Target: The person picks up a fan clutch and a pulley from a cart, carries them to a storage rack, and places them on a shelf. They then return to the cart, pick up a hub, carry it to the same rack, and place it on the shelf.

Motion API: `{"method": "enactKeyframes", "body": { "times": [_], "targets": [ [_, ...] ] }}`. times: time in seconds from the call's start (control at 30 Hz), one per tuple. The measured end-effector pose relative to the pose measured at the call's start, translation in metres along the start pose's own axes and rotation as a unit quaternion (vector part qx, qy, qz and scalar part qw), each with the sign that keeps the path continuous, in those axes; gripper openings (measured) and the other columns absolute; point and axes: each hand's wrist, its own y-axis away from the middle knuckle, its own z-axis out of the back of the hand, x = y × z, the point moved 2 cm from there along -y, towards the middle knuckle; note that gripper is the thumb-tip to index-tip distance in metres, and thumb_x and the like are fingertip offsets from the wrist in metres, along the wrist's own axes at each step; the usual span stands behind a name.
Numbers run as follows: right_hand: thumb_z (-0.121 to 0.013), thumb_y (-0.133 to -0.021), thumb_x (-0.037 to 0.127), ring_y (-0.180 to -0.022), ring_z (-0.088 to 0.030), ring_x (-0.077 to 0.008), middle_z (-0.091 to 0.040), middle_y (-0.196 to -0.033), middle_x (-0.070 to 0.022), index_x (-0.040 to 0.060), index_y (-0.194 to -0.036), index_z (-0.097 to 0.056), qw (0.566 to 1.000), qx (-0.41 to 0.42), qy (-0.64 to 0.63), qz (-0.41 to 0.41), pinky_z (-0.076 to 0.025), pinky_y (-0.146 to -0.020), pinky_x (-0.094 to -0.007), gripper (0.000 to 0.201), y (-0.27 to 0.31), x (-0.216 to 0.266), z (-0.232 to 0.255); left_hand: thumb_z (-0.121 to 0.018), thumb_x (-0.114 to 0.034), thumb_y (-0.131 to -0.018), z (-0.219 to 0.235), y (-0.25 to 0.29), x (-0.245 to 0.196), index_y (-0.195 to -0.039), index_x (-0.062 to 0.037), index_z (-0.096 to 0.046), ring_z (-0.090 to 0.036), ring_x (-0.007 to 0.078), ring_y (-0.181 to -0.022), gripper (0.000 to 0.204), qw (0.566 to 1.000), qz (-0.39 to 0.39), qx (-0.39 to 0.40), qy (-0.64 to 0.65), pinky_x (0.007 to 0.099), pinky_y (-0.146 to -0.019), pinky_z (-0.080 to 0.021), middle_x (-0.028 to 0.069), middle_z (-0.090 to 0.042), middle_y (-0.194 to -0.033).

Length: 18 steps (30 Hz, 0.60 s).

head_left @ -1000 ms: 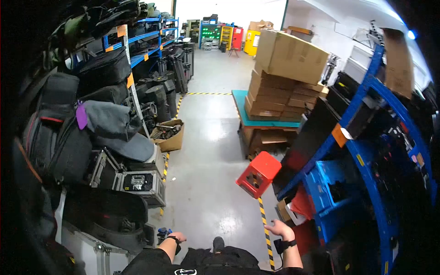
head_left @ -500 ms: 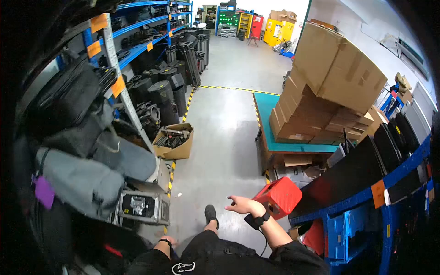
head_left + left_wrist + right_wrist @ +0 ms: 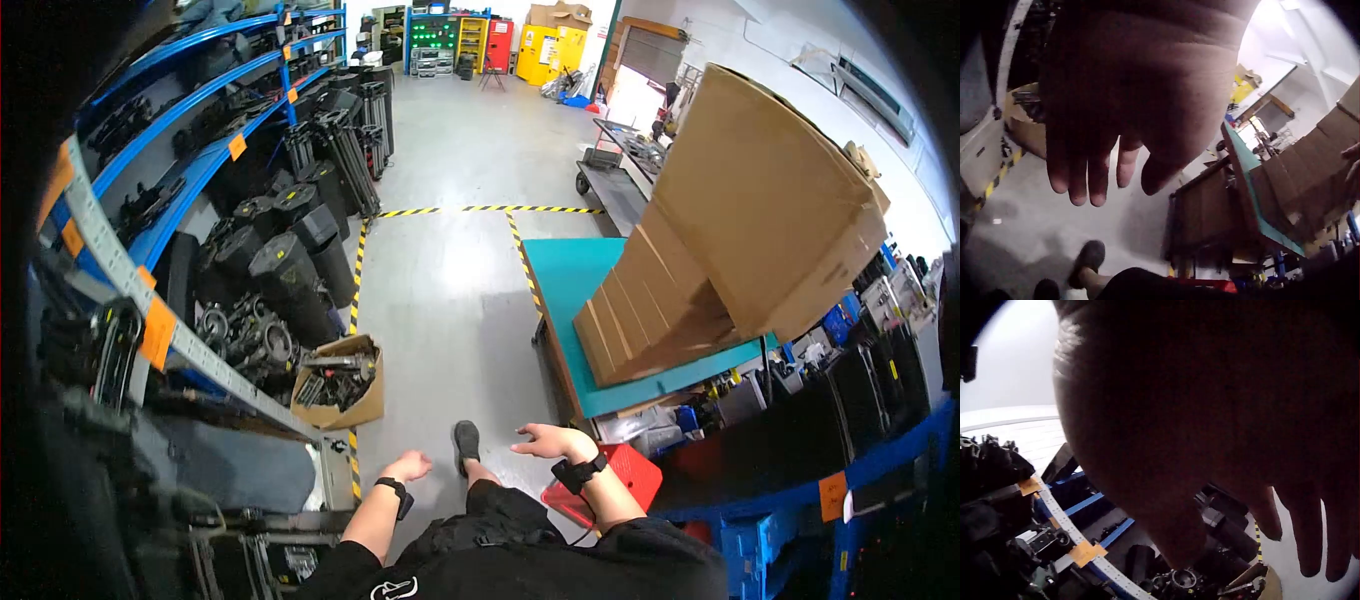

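Both hands hang in front of the body, holding nothing. In the head view the left hand is low at centre-left, to the right of a black wrist strap. My right hand reaches inward above the floor, near a red stool partly hidden by the forearm. The left wrist view shows the left hand with fingers extended and somewhat apart. Seen dark and close in the right wrist view, the right hand has straight fingers, with no object against them.
At right, a green-topped table bears stacked cardboard boxes. An open box of parts sits on the floor at left, by blue shelving and black cases. A cart stands beyond the table. Yellow-black tape edges the grey floor.
The view has moved forward along the aisle; table and boxes appear larger and nearer. The left hand has risen further into view. The right hand has come inward from the right side.
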Motion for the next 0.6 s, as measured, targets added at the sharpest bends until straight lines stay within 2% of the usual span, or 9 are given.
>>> {"method": "enactKeyframes", "body": {
  "times": [0.17,0.2,0.23,0.27,0.33,0.4,0.43,0.53,0.6],
  "targets": [
    [-0.064,-0.087,0.059,-0.124,-0.055,-0.0371,-0.057,-0.132,-0.0283,-0.0064,-0.14,-0.045,0.999,-0.033,-0.03,-0.017,-0.044,-0.104,-0.0414,0.086,-0.093,-0.006,0.105,-0.057,-0.037,-0.086,0.096,-0.097,0.027,-0.107,-0.0109,-0.072,-0.068,0.0318,-0.097,0.037,0.99,0.072,-0.007,-0.125,0.0446,-0.085,-0.051,0.0141,-0.072,-0.104],
    [-0.064,-0.088,0.057,-0.123,-0.056,-0.0369,-0.057,-0.131,-0.029,-0.0069,-0.14,-0.045,0.996,-0.01,-0.077,-0.042,-0.045,-0.103,-0.0419,0.085,-0.101,0.008,0.135,-0.055,-0.034,-0.086,0.092,-0.167,0.102,-0.104,-0.0083,-0.072,-0.067,0.034,-0.1,0.035,0.948,-0.1,0.02,-0.3,0.0437,-0.086,-0.051,0.0181,-0.07,-0.107],
    [-0.064,-0.088,0.057,-0.123,-0.056,-0.0369,-0.057,-0.131,-0.029,-0.0069,-0.14,-0.045,0.996,-0.014,-0.078,-0.042,-0.045,-0.103,-0.0419,0.085,-0.121,0.006,0.159,-0.055,-0.029,-0.084,0.15,-0.099,0.024,-0.103,-0.0064,-0.072,-0.066,0.0342,-0.102,0.033,0.971,0.096,0.046,-0.212,0.0434,-0.087,-0.051,0.0216,-0.068,-0.109],
    [-0.064,-0.088,0.056,-0.122,-0.057,-0.0372,-0.058,-0.129,-0.0294,-0.0075,-0.139,-0.045,0.995,-0.041,-0.072,-0.047,-0.045,-0.102,-0.0423,0.083,-0.142,0.002,0.184,-0.057,-0.028,-0.083,0.164,-0.135,0.063,-0.103,-0.0056,-0.072,-0.067,0.0337,-0.101,0.033,0.964,0.087,0.099,-0.229,0.0445,-0.088,-0.051,0.0192,-0.07,-0.107],
    [-0.063,-0.089,0.054,-0.121,-0.057,-0.0374,-0.058,-0.128,-0.0298,-0.0082,-0.139,-0.045,0.993,-0.07,-0.076,-0.048,-0.046,-0.101,-0.0426,0.082,-0.194,-0.003,0.229,-0.061,-0.032,-0.084,0.207,-0.143,0.05,-0.106,-0.0089,-0.073,-0.068,0.0329,-0.097,0.034,0.956,0.201,0.01,-0.215,0.0453,-0.087,-0.051,0.0112,-0.074,-0.098],
    [-0.063,-0.09,0.054,-0.115,-0.061,-0.0368,-0.06,-0.127,-0.0278,-0.0044,-0.14,-0.044,0.991,-0.128,0.026,-0.002,-0.049,-0.097,-0.041,0.08,-0.246,-0.007,0.264,-0.06,-0.028,-0.088,0.242,-0.164,0.052,-0.101,-0.0077,-0.074,-0.07,0.0284,-0.09,0.028,0.955,0.275,0.051,-0.096,0.0425,-0.076,-0.054,0.0104,-0.074,-0.093],
    [-0.062,-0.091,0.053,-0.114,-0.061,-0.0364,-0.061,-0.125,-0.0278,-0.0046,-0.141,-0.043,0.99,-0.137,0.024,0.023,-0.049,-0.097,-0.0404,0.079,-0.269,-0.001,0.281,-0.06,-0.028,-0.088,0.252,-0.174,0.057,-0.101,-0.0077,-0.074,-0.07,0.0284,-0.09,0.028,0.953,0.281,0.058,-0.099,0.0425,-0.076,-0.054,0.0104,-0.074,-0.093],
    [-0.062,-0.091,0.053,-0.118,-0.06,-0.0362,-0.061,-0.126,-0.0267,-0.0043,-0.141,-0.044,0.997,-0.068,0.01,0.02,-0.048,-0.099,-0.0397,0.078,-0.314,0.038,0.339,-0.058,-0.023,-0.092,0.29,-0.213,0.05,-0.084,-0.0038,-0.066,-0.061,0.0215,-0.055,0.022,0.925,0.271,0.007,0.267,0.0378,-0.049,-0.045,0.0098,-0.067,-0.074],
    [-0.062,-0.091,0.053,-0.119,-0.059,-0.0347,-0.061,-0.128,-0.0251,-0.0036,-0.141,-0.043,0.997,-0.057,-0.021,0.051,-0.047,-0.1,-0.0386,0.077,-0.35,0.055,0.375,-0.056,-0.021,-0.094,0.307,-0.248,0.057,-0.082,-0.0027,-0.065,-0.054,0.0207,-0.049,0.024,0.934,0.263,0.013,0.243,0.038,-0.047,-0.042,0.0084,-0.063,-0.07]
  ]
}}
